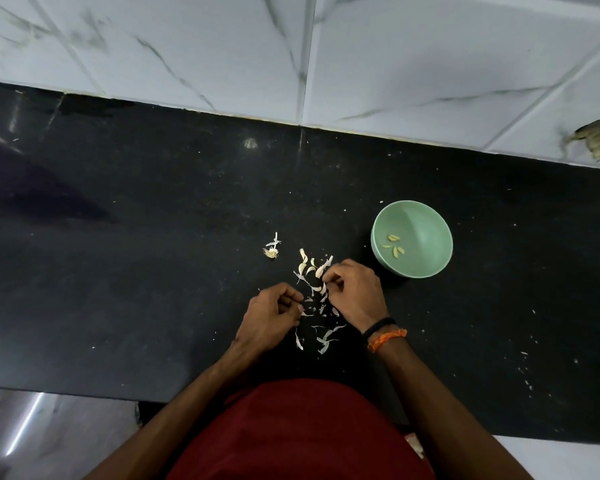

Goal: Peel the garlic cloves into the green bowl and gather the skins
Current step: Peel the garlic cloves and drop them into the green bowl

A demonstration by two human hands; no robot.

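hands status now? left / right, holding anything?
Left hand: fingers curled, contents cannot be told.
Right hand: fingertips pinching a pale unpeeled garlic clove above the black stone counter.

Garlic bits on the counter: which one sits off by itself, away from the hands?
The stringy root piece, alone on the black counter up and left of the hands, while the other skins and cloves cluster between them.

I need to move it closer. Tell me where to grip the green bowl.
Pinch the green bowl at its near-left rim, thumb inside, reaching from the right hand. The rim is open and bare there, while the peeled cloves lie low in the bottom.
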